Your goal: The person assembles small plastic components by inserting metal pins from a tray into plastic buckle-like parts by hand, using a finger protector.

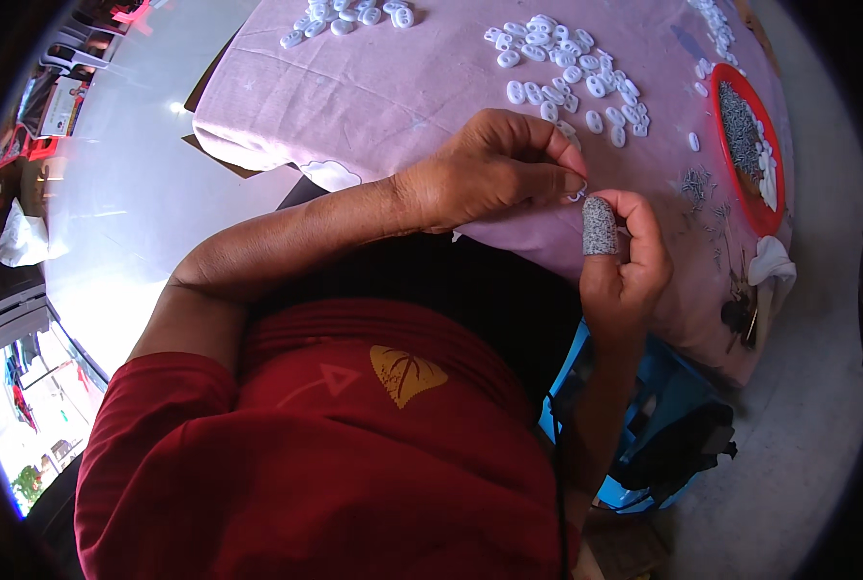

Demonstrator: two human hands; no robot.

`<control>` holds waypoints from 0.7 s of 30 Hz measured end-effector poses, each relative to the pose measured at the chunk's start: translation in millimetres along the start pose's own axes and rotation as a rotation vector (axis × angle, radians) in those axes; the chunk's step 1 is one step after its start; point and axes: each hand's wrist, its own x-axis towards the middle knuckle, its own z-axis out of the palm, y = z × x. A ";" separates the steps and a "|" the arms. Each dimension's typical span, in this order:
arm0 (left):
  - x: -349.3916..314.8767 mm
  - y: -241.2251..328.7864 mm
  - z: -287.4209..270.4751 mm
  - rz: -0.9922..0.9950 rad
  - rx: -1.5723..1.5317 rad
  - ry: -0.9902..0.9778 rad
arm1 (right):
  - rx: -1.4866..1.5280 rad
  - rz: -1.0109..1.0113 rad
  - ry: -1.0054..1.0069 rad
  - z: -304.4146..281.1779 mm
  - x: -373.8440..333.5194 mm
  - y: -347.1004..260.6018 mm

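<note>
My left hand pinches a small white plastic piece between thumb and forefinger, over the near edge of the pink cloth. Most of that piece is hidden by the fingertips. Just to the right, my right hand is closed in a pinch, its tips close to the white piece. A grey speckled finger sleeve covers its thumb. Whatever it grips is too small or hidden to make out. Beyond the hands lies a loose pile of white oval plastic pieces, each with holes or recesses.
A red tray of small grey screws stands at the right on the pink tablecloth. Loose screws lie beside it, near thin tools and a white cloth. Another white pile sits far left. A blue container stands below.
</note>
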 end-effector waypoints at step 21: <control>-3.6 -6.0 -0.4 0.027 0.035 0.045 | 0.027 0.058 0.074 13.7 -1.8 -5.3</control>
